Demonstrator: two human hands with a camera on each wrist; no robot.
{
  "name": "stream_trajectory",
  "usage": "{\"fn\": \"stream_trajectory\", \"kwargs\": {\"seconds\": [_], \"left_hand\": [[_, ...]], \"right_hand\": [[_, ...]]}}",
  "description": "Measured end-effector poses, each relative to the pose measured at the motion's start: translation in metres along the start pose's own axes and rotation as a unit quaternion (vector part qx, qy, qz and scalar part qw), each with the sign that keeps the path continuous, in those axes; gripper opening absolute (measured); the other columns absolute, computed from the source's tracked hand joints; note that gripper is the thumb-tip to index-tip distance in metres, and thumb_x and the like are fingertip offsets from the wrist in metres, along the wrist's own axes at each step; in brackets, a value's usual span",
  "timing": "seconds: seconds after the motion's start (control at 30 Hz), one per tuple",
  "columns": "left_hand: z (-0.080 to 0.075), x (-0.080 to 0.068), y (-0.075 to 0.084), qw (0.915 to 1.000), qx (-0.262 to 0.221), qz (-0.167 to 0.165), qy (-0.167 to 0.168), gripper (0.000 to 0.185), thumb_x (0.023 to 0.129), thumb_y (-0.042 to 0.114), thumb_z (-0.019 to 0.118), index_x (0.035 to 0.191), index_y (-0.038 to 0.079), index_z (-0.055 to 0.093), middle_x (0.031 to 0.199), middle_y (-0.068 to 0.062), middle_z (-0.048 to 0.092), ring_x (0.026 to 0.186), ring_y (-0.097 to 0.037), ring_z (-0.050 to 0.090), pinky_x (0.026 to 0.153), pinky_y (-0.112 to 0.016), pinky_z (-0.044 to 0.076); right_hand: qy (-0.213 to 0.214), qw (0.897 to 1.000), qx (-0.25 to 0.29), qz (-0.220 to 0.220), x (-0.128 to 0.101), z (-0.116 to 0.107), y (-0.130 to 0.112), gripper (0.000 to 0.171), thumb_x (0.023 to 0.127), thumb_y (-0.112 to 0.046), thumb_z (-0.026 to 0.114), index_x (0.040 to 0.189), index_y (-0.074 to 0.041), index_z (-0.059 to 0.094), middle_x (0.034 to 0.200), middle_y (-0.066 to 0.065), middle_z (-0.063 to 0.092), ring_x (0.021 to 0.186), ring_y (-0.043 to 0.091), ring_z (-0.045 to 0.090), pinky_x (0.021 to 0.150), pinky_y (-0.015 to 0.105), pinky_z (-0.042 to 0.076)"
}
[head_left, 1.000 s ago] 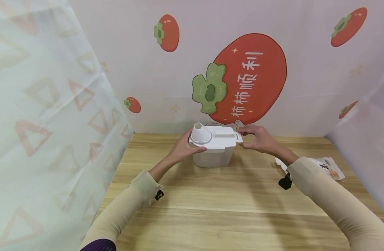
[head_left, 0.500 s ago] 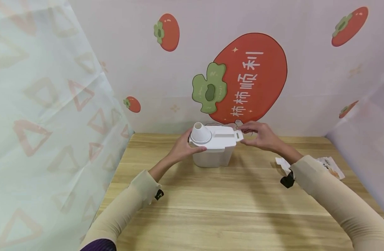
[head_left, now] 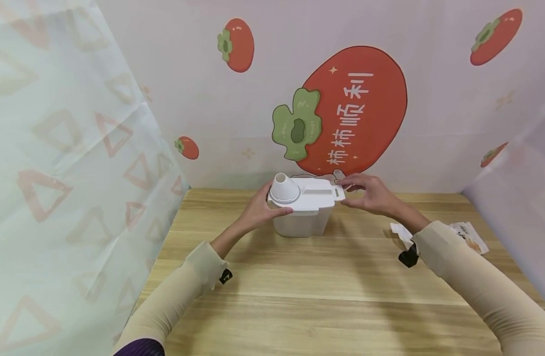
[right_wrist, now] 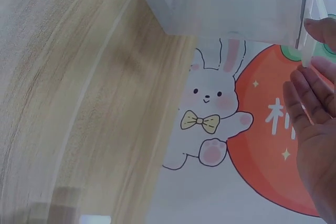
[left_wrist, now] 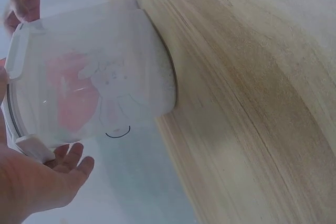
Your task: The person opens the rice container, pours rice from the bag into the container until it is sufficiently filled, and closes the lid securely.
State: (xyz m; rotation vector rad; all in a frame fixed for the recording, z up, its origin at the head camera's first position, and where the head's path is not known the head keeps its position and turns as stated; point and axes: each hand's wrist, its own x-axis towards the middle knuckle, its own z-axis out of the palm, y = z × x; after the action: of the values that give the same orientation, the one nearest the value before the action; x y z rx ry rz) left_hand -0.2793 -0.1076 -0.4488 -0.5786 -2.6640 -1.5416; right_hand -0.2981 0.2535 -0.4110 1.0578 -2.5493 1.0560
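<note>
- Since earlier, the right hand (head_left: 366, 193) has lifted slightly, pinching the side latch (head_left: 340, 192).
- Left hand (head_left: 259, 210) grips the lid (head_left: 310, 195) of the translucent plastic container (head_left: 301, 222) on the wood-grain surface (head_left: 299, 287).
- The right wrist view alone shows a rabbit print (right_wrist: 210, 114).

Premises present as a small staged booth, not a working kitchen or office. A light wooden plank-grain tabletop (head_left: 326, 296) fills the floor of the view from six o'clock up to the back wall. At twelve o'clock hangs a pale printed backdrop sheet (head_left: 432, 128) bearing a large red persimmon cartoon with white Chinese characters (head_left: 357, 111) and smaller persimmon motifs; the right wrist view shows a white cartoon rabbit with a yellow bow tie (right_wrist: 210, 114) printed low on it. At nine o'clock a translucent white curtain with faint pink triangles (head_left: 68, 158) closes the side. At three o'clock another pale panel (head_left: 522, 198) encloses the table.
</note>
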Motion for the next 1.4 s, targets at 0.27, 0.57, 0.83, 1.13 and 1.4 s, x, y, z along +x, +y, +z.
{"fn": "stream_trajectory", "kwargs": {"seconds": [0.27, 0.57, 0.83, 1.13, 1.4], "left_hand": [[-0.001, -0.005, 0.005, 0.9996, 0.017, -0.006, 0.022, 0.112, 0.079, 0.045, 0.093, 0.166, 0.009, 0.032, 0.156, -0.012, 0.053, 0.145, -0.029, 0.049, 0.121, -0.052, 0.039], [-0.001, -0.015, 0.017, 0.9975, 0.052, -0.017, 0.045, 0.112, 0.078, 0.048, 0.093, 0.164, 0.006, 0.035, 0.157, -0.015, 0.052, 0.147, -0.032, 0.048, 0.121, -0.055, 0.039], [0.005, -0.018, 0.024, 0.9948, 0.087, -0.012, 0.05, 0.109, 0.079, 0.05, 0.092, 0.162, 0.006, 0.039, 0.156, -0.015, 0.053, 0.146, -0.033, 0.049, 0.118, -0.053, 0.043], [0.008, -0.014, 0.022, 0.9942, 0.09, -0.011, 0.059, 0.103, 0.082, 0.045, 0.091, 0.162, 0.006, 0.04, 0.159, -0.016, 0.052, 0.147, -0.033, 0.049, 0.119, -0.053, 0.043], [0.003, -0.003, 0.009, 0.9974, 0.055, -0.007, 0.046, 0.105, 0.084, 0.044, 0.09, 0.165, 0.007, 0.036, 0.164, -0.014, 0.047, 0.15, -0.033, 0.046, 0.121, -0.052, 0.04]], "right_hand": [[-0.04, 0.999, 0.01, 0.013, 0.004, -0.001, -0.002, 0.07, 0.079, -0.007, 0.093, 0.142, 0.002, 0.063, 0.139, 0.021, 0.067, 0.123, 0.035, 0.065, 0.096, 0.059, 0.058], [-0.08, 0.996, 0.034, 0.028, 0.016, 0.002, -0.011, 0.093, 0.078, -0.019, 0.097, 0.156, -0.001, 0.05, 0.154, 0.017, 0.055, 0.138, 0.038, 0.055, 0.108, 0.058, 0.051], [-0.103, 0.995, -0.007, 0.01, 0.03, 0.011, -0.02, 0.092, 0.076, -0.029, 0.097, 0.153, -0.004, 0.054, 0.145, 0.012, 0.063, 0.124, 0.032, 0.06, 0.106, 0.059, 0.051], [-0.089, 0.995, -0.042, 0.001, 0.028, 0.02, -0.019, 0.087, 0.076, -0.031, 0.097, 0.149, -0.003, 0.059, 0.143, 0.013, 0.066, 0.117, 0.026, 0.054, 0.093, 0.05, 0.05], [-0.076, 0.995, -0.062, 0.014, 0.027, 0.024, -0.026, 0.084, 0.077, -0.033, 0.096, 0.145, 0.002, 0.061, 0.147, 0.018, 0.062, 0.13, 0.033, 0.056, 0.104, 0.057, 0.049]]}}
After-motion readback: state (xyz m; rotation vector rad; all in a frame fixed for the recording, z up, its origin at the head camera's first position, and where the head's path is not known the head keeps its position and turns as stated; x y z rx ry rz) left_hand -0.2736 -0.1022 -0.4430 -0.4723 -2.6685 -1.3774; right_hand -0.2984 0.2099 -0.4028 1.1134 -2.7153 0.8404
